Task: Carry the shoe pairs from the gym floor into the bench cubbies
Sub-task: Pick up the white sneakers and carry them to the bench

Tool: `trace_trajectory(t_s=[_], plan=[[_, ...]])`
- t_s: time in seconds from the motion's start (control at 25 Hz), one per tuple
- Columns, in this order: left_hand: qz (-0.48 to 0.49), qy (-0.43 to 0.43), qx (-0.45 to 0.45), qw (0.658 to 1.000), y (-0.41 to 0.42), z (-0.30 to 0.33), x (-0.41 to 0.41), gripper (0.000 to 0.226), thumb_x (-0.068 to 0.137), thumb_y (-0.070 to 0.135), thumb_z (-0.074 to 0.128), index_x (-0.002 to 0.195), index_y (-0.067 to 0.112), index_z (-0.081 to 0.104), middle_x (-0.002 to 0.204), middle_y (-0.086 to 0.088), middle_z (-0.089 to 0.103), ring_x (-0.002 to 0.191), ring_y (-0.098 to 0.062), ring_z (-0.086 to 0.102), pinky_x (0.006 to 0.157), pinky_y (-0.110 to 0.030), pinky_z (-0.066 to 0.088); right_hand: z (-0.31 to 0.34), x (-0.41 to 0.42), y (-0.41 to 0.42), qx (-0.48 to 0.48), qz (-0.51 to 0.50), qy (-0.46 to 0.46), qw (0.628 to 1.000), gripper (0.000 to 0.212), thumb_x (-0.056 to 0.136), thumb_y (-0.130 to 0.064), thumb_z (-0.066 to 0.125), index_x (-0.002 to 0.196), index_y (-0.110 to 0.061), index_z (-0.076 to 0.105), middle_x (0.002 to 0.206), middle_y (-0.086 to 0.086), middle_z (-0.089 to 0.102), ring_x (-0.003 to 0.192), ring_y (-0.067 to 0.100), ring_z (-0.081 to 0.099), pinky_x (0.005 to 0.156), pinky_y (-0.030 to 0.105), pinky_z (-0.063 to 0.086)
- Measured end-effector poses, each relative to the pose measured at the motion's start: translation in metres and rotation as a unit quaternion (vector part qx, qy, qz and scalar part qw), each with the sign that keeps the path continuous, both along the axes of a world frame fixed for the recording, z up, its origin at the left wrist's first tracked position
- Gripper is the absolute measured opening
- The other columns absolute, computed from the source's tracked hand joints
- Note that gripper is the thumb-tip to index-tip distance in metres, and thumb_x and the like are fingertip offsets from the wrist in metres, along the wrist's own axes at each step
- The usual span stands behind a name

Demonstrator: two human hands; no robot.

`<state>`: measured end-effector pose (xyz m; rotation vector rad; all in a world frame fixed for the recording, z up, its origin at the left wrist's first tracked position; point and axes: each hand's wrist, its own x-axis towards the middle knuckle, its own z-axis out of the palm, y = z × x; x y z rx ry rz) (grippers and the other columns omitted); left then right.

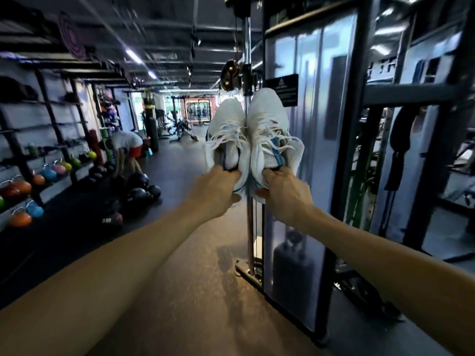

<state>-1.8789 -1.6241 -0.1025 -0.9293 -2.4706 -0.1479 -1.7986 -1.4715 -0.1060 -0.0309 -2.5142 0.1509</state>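
Note:
I hold a pair of white sneakers with blue trim out in front of me at arm's length, toes pointing away and side by side. My left hand (214, 192) grips the heel of the left sneaker (227, 129), fingers hooked into its collar. My right hand (285, 195) grips the heel of the right sneaker (271, 129) the same way. The two shoes touch along their inner sides. No bench or cubbies are in view.
A cable machine (303, 150) with a steel post stands straight ahead and to the right. On the left, a rack of coloured kettlebells (38, 176) lines the wall, with dark medicine balls (138, 191) on the floor. A person (127, 147) bends over farther back.

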Motion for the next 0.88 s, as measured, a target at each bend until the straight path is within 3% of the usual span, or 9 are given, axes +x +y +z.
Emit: trace_trajectory(t_s=[0.16, 0.28, 0.44, 0.72, 0.88], plan=[[-0.036, 0.032, 0.008, 0.999, 0.001, 0.031, 0.044, 0.03, 0.085, 0.038, 0.065, 0.101, 0.016, 0.052, 0.104, -0.014, 0.056, 0.097, -0.036, 0.057, 0.068, -0.036, 0.042, 0.022, 0.049, -0.003, 0.007, -0.041, 0.021, 0.999, 0.028, 0.094, -0.035, 0.051, 0.115, -0.017, 0.052, 0.116, 0.01, 0.054, 0.106, 0.031, 0.052, 0.072, 0.038, 0.043], [-0.116, 0.048, 0.018, 0.992, 0.004, 0.038, 0.083, 0.025, 0.086, 0.033, 0.066, 0.093, 0.016, 0.049, 0.095, -0.012, 0.056, 0.093, -0.035, 0.057, 0.065, -0.036, 0.042, 0.027, 0.103, -0.01, 0.001, -0.093, 0.04, 0.995, 0.026, 0.093, -0.036, 0.052, 0.109, -0.016, 0.051, 0.113, 0.008, 0.055, 0.107, 0.03, 0.051, 0.071, 0.037, 0.043], [-0.213, 0.034, 0.033, 0.976, 0.013, 0.036, 0.15, 0.029, 0.085, 0.034, 0.067, 0.088, 0.016, 0.044, 0.079, -0.006, 0.042, 0.089, -0.033, 0.055, 0.061, -0.033, 0.038, 0.026, 0.192, -0.018, 0.008, -0.168, 0.04, 0.985, 0.019, 0.092, -0.033, 0.053, 0.098, -0.016, 0.047, 0.11, 0.005, 0.059, 0.114, 0.026, 0.044, 0.072, 0.037, 0.043], [-0.4, 0.03, 0.052, 0.915, 0.062, 0.048, 0.315, 0.035, 0.087, 0.035, 0.066, 0.083, 0.019, 0.035, 0.078, -0.005, 0.044, 0.089, -0.029, 0.054, 0.062, -0.035, 0.041, 0.039, 0.39, -0.016, 0.016, -0.337, 0.046, 0.94, 0.018, 0.094, -0.03, 0.052, 0.099, -0.014, 0.049, 0.107, 0.008, 0.056, 0.104, 0.029, 0.05, 0.07, 0.037, 0.043], [-0.492, 0.02, 0.062, 0.868, 0.105, 0.057, 0.43, 0.028, 0.086, 0.037, 0.066, 0.087, 0.016, 0.047, 0.086, -0.01, 0.053, 0.095, -0.03, 0.053, 0.066, -0.035, 0.04, 0.047, 0.519, -0.009, 0.005, -0.438, 0.056, 0.897, 0.016, 0.093, -0.031, 0.054, 0.093, -0.016, 0.049, 0.099, 0.005, 0.052, 0.096, 0.029, 0.053, 0.07, 0.036, 0.045]])
